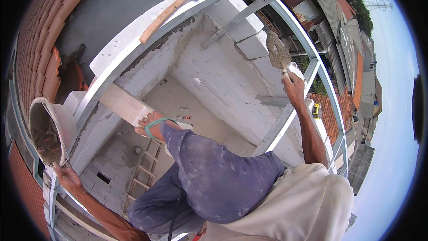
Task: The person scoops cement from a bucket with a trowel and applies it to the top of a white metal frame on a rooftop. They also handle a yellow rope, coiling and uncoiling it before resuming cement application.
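My right hand (294,90) is closed round the handle of a trowel (278,51), held up at the right near the top of the block wall. Grey mortar coats its blade. At the far left a pale bucket (65,122) tilts with its mouth toward me, grey mortar (47,140) inside. The fingers of my left hand (67,177) grip the bucket at its lower rim. A hammer (169,13) with a wooden handle lies on the white block wall top, away from both hands.
My sandalled foot (154,124) rests on a wooden board (122,103) above a deep room. Metal framing (285,125) crosses the opening and curves round it. A wooden ladder (143,169) stands below. A yellow and black tape measure (316,110) sits at the right wall. Roof tiles (44,31) rise at left.
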Demonstrator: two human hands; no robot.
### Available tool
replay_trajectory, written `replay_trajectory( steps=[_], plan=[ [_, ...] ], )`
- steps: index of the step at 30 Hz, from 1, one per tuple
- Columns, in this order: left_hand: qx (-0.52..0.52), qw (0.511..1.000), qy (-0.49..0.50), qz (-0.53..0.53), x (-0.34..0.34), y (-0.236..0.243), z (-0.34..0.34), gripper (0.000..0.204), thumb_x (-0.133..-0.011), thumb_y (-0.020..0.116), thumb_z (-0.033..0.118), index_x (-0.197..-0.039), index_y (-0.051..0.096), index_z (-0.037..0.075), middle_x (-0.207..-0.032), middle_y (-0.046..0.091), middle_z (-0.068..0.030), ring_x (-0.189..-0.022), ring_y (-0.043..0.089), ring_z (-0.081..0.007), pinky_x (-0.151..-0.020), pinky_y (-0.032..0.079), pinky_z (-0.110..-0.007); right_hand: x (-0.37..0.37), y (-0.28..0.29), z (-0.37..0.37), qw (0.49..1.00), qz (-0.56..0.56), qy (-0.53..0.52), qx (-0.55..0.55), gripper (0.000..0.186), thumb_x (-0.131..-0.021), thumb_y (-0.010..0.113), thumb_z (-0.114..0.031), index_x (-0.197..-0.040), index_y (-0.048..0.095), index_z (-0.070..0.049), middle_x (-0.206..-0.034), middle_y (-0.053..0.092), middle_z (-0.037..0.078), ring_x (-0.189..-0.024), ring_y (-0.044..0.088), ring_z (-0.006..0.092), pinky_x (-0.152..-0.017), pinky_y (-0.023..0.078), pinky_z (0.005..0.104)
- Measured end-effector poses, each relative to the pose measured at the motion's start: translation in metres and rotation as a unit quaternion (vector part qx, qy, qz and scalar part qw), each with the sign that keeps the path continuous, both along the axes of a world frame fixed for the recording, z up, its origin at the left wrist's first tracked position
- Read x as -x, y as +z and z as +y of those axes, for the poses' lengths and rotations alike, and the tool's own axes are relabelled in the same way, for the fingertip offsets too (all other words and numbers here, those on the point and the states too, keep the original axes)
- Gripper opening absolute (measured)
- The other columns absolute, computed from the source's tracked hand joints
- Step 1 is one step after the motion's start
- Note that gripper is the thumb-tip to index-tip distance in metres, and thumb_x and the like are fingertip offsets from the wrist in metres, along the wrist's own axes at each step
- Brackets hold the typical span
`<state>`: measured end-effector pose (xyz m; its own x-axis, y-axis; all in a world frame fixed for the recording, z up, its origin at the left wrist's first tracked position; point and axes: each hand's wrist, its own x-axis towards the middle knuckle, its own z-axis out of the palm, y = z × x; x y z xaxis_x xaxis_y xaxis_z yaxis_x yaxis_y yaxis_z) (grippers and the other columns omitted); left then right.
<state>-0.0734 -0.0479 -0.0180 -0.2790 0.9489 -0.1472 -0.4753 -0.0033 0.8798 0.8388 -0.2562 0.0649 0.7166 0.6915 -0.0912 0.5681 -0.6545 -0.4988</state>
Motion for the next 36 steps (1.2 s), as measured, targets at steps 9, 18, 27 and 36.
replay_trajectory(
  steps=[9, 18, 27, 36],
  plan=[
    [-0.006, 1.0, -0.004, -0.018, 0.014, -0.012, 0.004, 0.039, -0.109, 0.054, 0.011, -0.144, 0.051, -0.003, -0.142, 0.063, -0.0131, -0.126, 0.063, -0.0228, -0.113, 0.048, -0.045, -0.063, -0.021, 0.004, 0.946, -0.278, 0.08, 0.149, 0.027, -0.087, 0.065, -0.019, -0.107, 0.071, -0.002, -0.097, 0.07, 0.02, -0.09, 0.069, 0.0403, -0.081, 0.057, 0.0489],
    [-0.017, 0.999, -0.028, -0.019, 0.011, -0.006, 0.0, 0.04, -0.109, 0.054, 0.012, -0.146, 0.051, -0.002, -0.143, 0.062, -0.0126, -0.127, 0.062, -0.0209, -0.113, 0.047, -0.044, -0.043, -0.016, 0.047, 0.985, 0.104, -0.121, 0.064, 0.031, -0.101, 0.063, -0.033, -0.103, 0.068, -0.002, -0.07, 0.058, 0.002, -0.053, 0.055, 0.0123, -0.045, 0.044, 0.0298],
    [-0.006, 1.0, -0.011, -0.013, 0.027, -0.014, -0.001, 0.04, -0.109, 0.053, 0.011, -0.146, 0.05, -0.002, -0.144, 0.062, -0.0121, -0.128, 0.061, -0.0214, -0.114, 0.046, -0.044, -0.043, -0.023, 0.014, 0.974, 0.124, -0.153, 0.11, 0.035, -0.104, 0.058, -0.035, -0.101, 0.063, 0.0, -0.073, 0.058, 0.004, -0.053, 0.056, 0.0163, -0.046, 0.048, 0.0336],
    [-0.01, 0.999, -0.013, -0.033, 0.015, -0.007, -0.003, 0.041, -0.109, 0.052, 0.009, -0.148, 0.049, -0.002, -0.146, 0.061, -0.0122, -0.13, 0.06, -0.0219, -0.115, 0.044, -0.044, 0.0, -0.091, 0.066, 0.759, 0.499, -0.306, -0.285, 0.034, -0.111, 0.045, -0.034, -0.112, 0.051, -0.001, -0.079, 0.05, 0.004, -0.058, 0.05, 0.0169, -0.052, 0.046, 0.0353]
  ],
)
